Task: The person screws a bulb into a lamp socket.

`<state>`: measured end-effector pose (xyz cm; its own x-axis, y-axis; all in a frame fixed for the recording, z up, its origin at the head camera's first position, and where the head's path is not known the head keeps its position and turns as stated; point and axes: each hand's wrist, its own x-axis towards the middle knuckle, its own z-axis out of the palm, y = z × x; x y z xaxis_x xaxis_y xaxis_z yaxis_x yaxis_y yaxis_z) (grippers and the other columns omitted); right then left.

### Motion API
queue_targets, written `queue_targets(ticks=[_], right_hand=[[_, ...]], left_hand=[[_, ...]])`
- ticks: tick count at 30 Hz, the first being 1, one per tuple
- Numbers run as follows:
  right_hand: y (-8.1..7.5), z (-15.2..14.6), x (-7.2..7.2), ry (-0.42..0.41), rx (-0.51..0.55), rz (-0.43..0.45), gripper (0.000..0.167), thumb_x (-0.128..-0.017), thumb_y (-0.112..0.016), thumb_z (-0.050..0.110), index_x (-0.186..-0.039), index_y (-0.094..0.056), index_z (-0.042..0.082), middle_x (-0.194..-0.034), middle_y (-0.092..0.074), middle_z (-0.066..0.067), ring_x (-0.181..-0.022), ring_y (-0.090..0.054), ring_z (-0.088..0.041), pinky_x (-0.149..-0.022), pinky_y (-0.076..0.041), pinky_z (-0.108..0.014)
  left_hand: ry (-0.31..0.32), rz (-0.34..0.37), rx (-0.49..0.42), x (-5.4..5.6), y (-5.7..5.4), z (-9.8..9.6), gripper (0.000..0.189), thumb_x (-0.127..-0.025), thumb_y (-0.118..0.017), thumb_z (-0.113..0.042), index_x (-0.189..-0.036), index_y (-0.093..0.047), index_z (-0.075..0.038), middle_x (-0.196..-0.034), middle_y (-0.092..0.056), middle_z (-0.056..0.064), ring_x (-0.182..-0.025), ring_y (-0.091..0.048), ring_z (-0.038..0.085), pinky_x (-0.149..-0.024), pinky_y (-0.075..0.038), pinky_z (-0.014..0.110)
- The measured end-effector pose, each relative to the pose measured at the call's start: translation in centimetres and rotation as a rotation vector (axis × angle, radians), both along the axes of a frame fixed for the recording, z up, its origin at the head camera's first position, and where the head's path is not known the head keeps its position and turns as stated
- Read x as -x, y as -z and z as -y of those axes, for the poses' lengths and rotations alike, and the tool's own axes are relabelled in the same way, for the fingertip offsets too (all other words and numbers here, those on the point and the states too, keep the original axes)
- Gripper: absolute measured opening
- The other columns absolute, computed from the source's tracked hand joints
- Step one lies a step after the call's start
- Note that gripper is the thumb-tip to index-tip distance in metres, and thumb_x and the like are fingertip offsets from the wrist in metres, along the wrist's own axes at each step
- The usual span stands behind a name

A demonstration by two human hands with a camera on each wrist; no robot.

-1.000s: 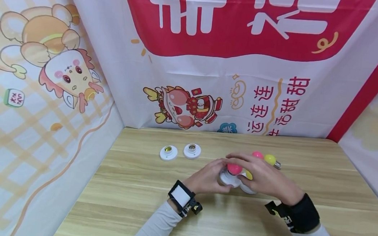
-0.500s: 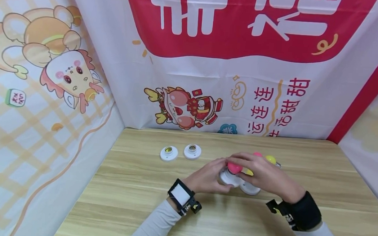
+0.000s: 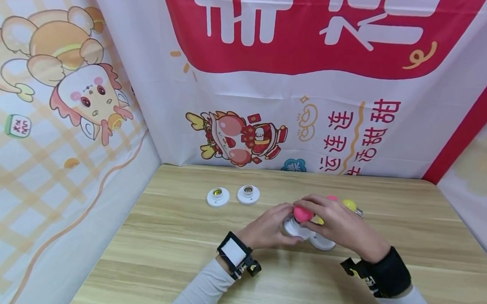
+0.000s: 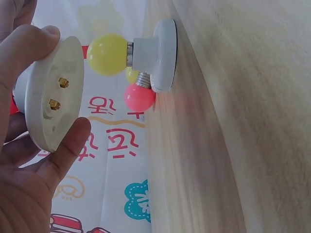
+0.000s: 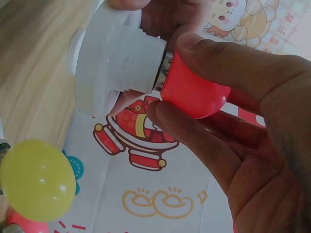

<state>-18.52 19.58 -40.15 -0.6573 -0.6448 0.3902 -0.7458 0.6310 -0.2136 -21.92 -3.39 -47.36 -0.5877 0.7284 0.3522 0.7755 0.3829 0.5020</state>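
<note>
My left hand grips a white round lamp socket by its rim, off the table. In the left wrist view the socket's underside shows two brass screws. With thumb and fingers, my right hand pinches a pink-red bulb at the socket's mouth. A strip of the bulb's metal base shows between glass and socket; how deep it sits I cannot tell. Close by on the table, a yellow bulb stands in another white socket, partly behind my right hand in the head view.
Two white sockets without bulbs stand at the back left of the wooden table. Beyond my right hand lie a loose pink bulb and a loose yellow bulb. A printed cloth hangs along the back edge.
My right hand's fingers have shifted around the pink-red bulb, and more of the bulb shows in the head view. The left hand with the socket has stayed nearly still.
</note>
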Motion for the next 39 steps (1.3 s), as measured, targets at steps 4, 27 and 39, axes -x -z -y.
queue_targets(ticks=[4, 27, 39], right_hand=[[0.1, 0.1, 0.1, 0.021, 0.006, -0.029, 0.047, -0.084, -0.091, 0.015, -0.128, -0.074, 0.009, -0.122, -0.076, -0.010, -0.105, -0.076, -0.023, -0.089, -0.067, -0.040], [0.9, 0.2, 0.2, 0.051, 0.052, -0.046, 0.056, -0.088, -0.089, 0.020, -0.139, -0.069, 0.007, -0.134, -0.070, -0.017, -0.116, -0.074, -0.031, -0.094, -0.065, -0.047], [1.6, 0.4, 0.6, 0.072, 0.021, 0.038, 0.049, -0.086, -0.089, 0.015, -0.132, -0.072, 0.011, -0.132, -0.072, -0.007, -0.117, -0.074, -0.025, -0.096, -0.065, -0.043]], left_hand=[[-0.008, -0.001, -0.014, 0.0, 0.1, -0.2, 0.080, -0.091, -0.086, -0.032, -0.157, -0.046, -0.009, -0.148, -0.062, 0.008, -0.131, -0.064, 0.013, -0.109, -0.051, 0.015], [-0.075, 0.085, -0.048, -0.3, 0.0, -0.3, 0.084, -0.087, -0.089, -0.024, -0.158, -0.045, -0.009, -0.154, -0.053, 0.009, -0.140, -0.057, 0.020, -0.118, -0.049, 0.027], [-0.152, 0.072, 0.047, 0.5, 1.1, -0.1, 0.076, -0.087, -0.090, -0.034, -0.150, -0.057, -0.009, -0.149, -0.052, 0.006, -0.137, -0.052, 0.019, -0.117, -0.050, 0.028]])
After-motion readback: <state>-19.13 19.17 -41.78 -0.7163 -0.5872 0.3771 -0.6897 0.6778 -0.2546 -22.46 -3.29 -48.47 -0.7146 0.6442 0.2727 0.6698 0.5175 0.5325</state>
